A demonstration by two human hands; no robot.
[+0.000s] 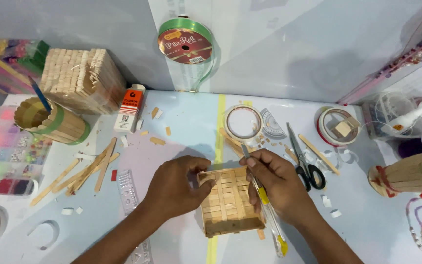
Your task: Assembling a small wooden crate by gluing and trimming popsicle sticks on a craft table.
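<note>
Got a little popsicle-stick box [229, 203] sitting dead centre on the pale blue table [186, 127], straddling a strip of yellow tape [219, 127] running toward 12 o'clock. Left hand [174, 188] clamped on the box's left wall, thumb and fingertips pinching the top-left corner. Right hand [279, 183] wrapped around a yellow-and-clear craft knife [264, 208], blade tip poking out toward 11 o'clock just above the box's far edge, handle trailing off to 5 o'clock. Hands apart, one on each side of the box. Black-handled scissors [305, 164] lying just right of the right hand, at 3 o'clock. Roll of clear tape [242, 122] at 12 o'clock from the box, small protractor [271, 124] touching it on the right. Loose sticks [86, 171] scattered at 9 o'clock, with a round stick-built pen holder [54, 122] and a bigger stick box [81, 80] further out at 10 o'clock. Green ribbon spool [185, 44] hanging on the wall at 12. Clear bead organiser [6, 156] at the far left edge. Wood offcuts all over.
</note>
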